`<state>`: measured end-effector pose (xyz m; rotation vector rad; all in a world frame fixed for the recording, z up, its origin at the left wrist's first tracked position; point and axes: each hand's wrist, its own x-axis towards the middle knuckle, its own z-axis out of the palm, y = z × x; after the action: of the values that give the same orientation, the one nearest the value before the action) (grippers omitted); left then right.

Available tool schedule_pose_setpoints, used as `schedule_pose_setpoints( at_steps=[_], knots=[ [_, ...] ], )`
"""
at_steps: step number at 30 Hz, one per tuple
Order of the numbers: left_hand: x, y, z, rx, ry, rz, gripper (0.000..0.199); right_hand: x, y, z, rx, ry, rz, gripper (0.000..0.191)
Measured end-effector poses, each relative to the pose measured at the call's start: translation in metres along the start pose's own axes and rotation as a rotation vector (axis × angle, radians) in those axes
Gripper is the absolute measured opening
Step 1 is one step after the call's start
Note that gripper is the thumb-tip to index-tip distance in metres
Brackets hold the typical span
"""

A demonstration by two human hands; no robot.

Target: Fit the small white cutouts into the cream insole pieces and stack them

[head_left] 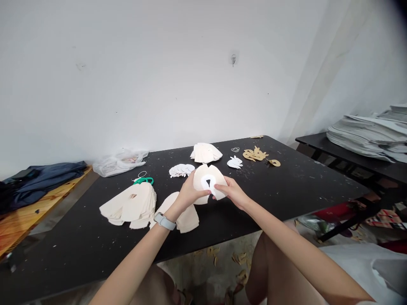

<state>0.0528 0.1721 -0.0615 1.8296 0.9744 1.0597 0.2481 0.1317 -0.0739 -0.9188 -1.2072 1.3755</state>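
Note:
Between both hands, above the table's front part, is a cream cut fabric piece (200, 171) with a slit and a small opening in its middle. A white U-shaped piece (205, 180) lies around that opening. My left hand (190, 192), with a grey watch on the wrist, grips the fabric's left side, its thumb over the lower edge. My right hand (234, 192) pinches the right side, thumb at the white piece. Below my left wrist lie more cream pieces (188, 218). A thick stack of cream pieces (127, 203) is further left.
Green-handled scissors (144, 181) lie behind the left stack. White curved pieces (182, 170), another cream pile (206, 152), white cutouts (234, 162) and tan scraps (255, 154) are on the black table (280, 186). A plastic bag (119, 163) sits at the back left.

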Motion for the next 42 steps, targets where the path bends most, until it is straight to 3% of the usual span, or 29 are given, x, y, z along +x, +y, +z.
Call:
schedule_pose_setpoints(
  at_steps=[4, 10, 17, 20, 23, 27, 31, 34, 39, 42],
  knots=[
    [0.012, -0.003, 0.002, 0.035, 0.033, 0.035, 0.086, 0.012, -0.001, -0.006, -0.015, -0.037, -0.011, 0.052],
    [0.026, -0.012, 0.003, 0.031, 0.072, 0.038, 0.096, 0.039, -0.003, -0.018, -0.046, -0.097, -0.030, 0.049],
    [0.027, -0.029, 0.005, 0.020, 0.147, -0.204, 0.111, 0.066, 0.002, -0.038, -0.131, -0.167, 0.061, 0.046],
    [0.028, -0.020, -0.002, -0.159, 0.120, -0.314, 0.105, 0.091, 0.004, -0.042, -0.185, -0.085, 0.047, 0.039],
    [0.028, -0.013, -0.015, -0.256, 0.183, -0.369, 0.095, 0.129, -0.005, -0.048, -0.282, 0.039, -0.017, 0.034],
    [0.028, -0.012, -0.031, -0.250, 0.215, -0.371, 0.074, 0.175, -0.038, -0.068, -0.481, 0.237, -0.149, 0.037],
    [0.029, -0.013, -0.035, -0.211, 0.229, -0.329, 0.057, 0.199, -0.068, -0.083, -0.773, 0.402, -0.289, 0.038],
    [0.028, -0.013, -0.031, -0.184, 0.215, -0.303, 0.052, 0.206, -0.060, -0.066, -0.990, 0.388, -0.295, 0.043],
    [0.026, -0.016, -0.029, -0.082, 0.191, -0.263, 0.044, 0.205, -0.008, -0.017, -1.239, 0.201, -0.168, 0.032],
    [0.024, -0.017, -0.032, -0.068, 0.209, -0.262, 0.041, 0.199, 0.006, -0.013, -1.304, 0.157, -0.174, 0.027]
  ],
)
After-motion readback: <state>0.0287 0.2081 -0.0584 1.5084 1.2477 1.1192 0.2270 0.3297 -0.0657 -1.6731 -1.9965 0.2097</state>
